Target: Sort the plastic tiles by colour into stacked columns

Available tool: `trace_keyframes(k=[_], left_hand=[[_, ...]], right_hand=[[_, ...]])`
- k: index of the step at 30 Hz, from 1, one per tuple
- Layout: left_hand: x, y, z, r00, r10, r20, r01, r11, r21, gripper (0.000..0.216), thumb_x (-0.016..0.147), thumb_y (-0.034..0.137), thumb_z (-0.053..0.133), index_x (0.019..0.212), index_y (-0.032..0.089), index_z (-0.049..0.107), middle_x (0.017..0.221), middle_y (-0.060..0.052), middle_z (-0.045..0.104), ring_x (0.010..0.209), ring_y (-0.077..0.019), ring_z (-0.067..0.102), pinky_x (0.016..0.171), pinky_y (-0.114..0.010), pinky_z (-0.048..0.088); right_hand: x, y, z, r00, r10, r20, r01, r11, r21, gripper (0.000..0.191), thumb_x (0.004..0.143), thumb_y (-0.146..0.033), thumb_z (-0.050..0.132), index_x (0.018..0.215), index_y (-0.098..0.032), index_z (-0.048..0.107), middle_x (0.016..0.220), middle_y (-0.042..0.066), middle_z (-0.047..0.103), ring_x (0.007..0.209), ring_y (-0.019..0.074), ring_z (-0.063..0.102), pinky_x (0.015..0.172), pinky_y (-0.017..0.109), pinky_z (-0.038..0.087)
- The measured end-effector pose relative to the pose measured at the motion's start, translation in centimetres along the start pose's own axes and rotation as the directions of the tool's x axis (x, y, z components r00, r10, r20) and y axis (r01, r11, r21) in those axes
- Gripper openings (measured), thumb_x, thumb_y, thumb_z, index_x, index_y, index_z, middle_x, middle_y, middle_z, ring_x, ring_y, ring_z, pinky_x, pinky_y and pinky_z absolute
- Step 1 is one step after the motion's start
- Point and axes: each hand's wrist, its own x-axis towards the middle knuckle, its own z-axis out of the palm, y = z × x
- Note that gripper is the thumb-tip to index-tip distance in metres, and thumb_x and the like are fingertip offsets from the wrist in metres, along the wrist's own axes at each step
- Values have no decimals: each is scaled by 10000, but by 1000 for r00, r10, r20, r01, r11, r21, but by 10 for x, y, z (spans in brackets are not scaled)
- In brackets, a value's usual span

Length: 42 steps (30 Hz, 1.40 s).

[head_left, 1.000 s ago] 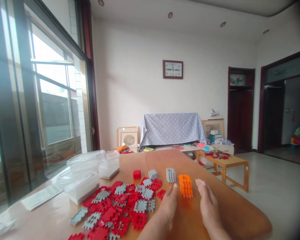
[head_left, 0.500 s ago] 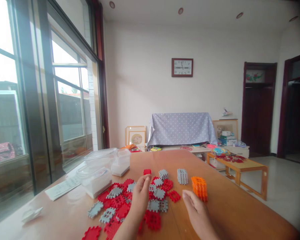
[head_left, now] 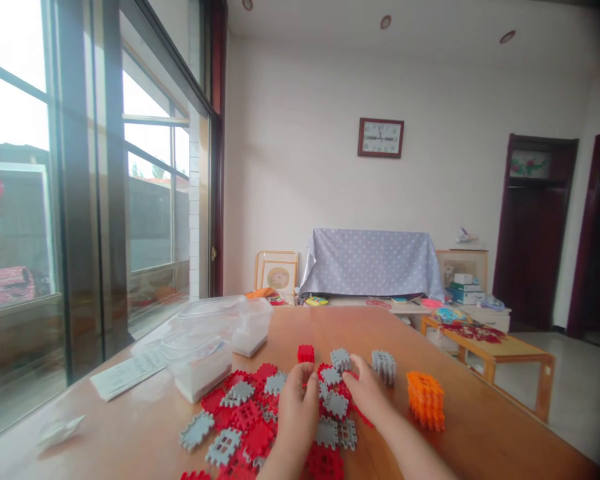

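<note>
Red and grey plastic interlocking tiles with notched edges lie in a loose pile on the wooden table (head_left: pixel 380 460); a red tile (head_left: pixel 257 437) and a grey windowed tile (head_left: pixel 223 447) are among them. Over the pile, my left hand (head_left: pixel 297 403) has its fingers curled toward the thumb; whatever they hold, if anything, is hidden. A small red stack (head_left: pixel 306 353) stands just beyond it. My right hand (head_left: pixel 370 390) reaches to the pile's far right, thumb and fingers apart, at the edge of a grey tile (head_left: pixel 341 360); I cannot tell whether it touches.
A grey tile stack (head_left: pixel 383 368) and an orange tile stack (head_left: pixel 426 401) stand to the right. Clear plastic boxes (head_left: pixel 203 370), a printed sheet (head_left: pixel 127 375) and a crumpled wrapper (head_left: pixel 60 432) lie left. Beyond the table is a low wooden bench (head_left: pixel 523 357).
My right hand has moved left and forward from beside the orange stack to the grey tile. My left hand stays over the pile. The view has turned slightly left.
</note>
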Motion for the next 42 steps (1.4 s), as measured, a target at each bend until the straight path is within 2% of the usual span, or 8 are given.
trace_keyframes(k=[5, 11, 18, 22, 28, 35, 38, 42], left_hand=[[3, -4, -2, 999, -26, -43, 26, 1000, 13, 342, 882, 506, 616, 984, 189, 696, 934, -87, 728, 872, -251, 646, 803, -329, 478], [6, -4, -3, 995, -93, -33, 92, 995, -29, 328, 885, 509, 605, 933, 192, 672, 880, -60, 700, 830, -228, 617, 763, -297, 455], [10, -7, 2, 985, -165, -59, 153, 974, -166, 381, 822, 565, 651, 855, 185, 638, 754, -12, 604, 713, -175, 535, 676, -264, 418], [11, -8, 6, 981, -184, -64, 169, 967, -191, 409, 784, 597, 675, 805, 191, 629, 722, -1, 579, 695, -166, 524, 657, -256, 409], [11, -8, 7, 978, -191, -83, 172, 966, -193, 401, 787, 592, 674, 834, 195, 640, 740, -3, 609, 701, -168, 539, 663, -260, 417], [8, -3, 1, 985, -165, -51, 157, 979, -132, 321, 853, 510, 626, 881, 190, 632, 770, -4, 598, 710, -161, 527, 674, -255, 412], [8, -1, 0, 986, -162, -27, 158, 981, -115, 292, 861, 481, 622, 878, 189, 626, 750, 6, 579, 686, -154, 507, 646, -248, 400], [6, -1, 0, 990, -142, 10, 142, 987, -77, 267, 875, 461, 605, 875, 195, 625, 735, 9, 580, 669, -154, 507, 624, -245, 396]], right_hand=[[44, -13, 11, 996, 80, 37, -70, 974, -215, 713, 835, -319, 556, 1510, -143, 409, 1477, 204, 529, 1352, 308, 537, 1091, 392, 422], [86, -25, 29, 979, 177, 103, -121, 907, -404, 830, 782, -425, 632, 1527, -155, 384, 1355, 225, 617, 1263, 362, 602, 1010, 454, 463], [108, -22, 47, 950, 277, 142, -169, 842, -513, 1036, 624, -338, 770, 1549, -133, 351, 1310, 237, 646, 1245, 384, 606, 981, 484, 472], [113, -16, 52, 948, 290, 129, -179, 824, -537, 990, 597, -338, 790, 1500, -156, 427, 1368, 245, 604, 1265, 382, 590, 957, 477, 486], [109, -18, 48, 956, 263, 132, -158, 835, -527, 682, 622, -300, 751, 1274, -146, 621, 1272, 244, 663, 1191, 385, 641, 911, 459, 511], [98, -37, 14, 978, 169, 124, -95, 886, -455, 662, 692, -329, 677, 1334, -191, 594, 1288, 200, 680, 1211, 343, 642, 936, 411, 494], [78, -43, -6, 982, 116, 147, -45, 909, -415, 684, 696, -339, 664, 1365, -227, 578, 1334, 162, 669, 1215, 324, 639, 941, 385, 482], [21, -42, -32, 979, 79, 188, -4, 929, -369, 702, 698, -373, 675, 1381, -252, 569, 1284, 130, 701, 1155, 319, 657, 920, 372, 474]])
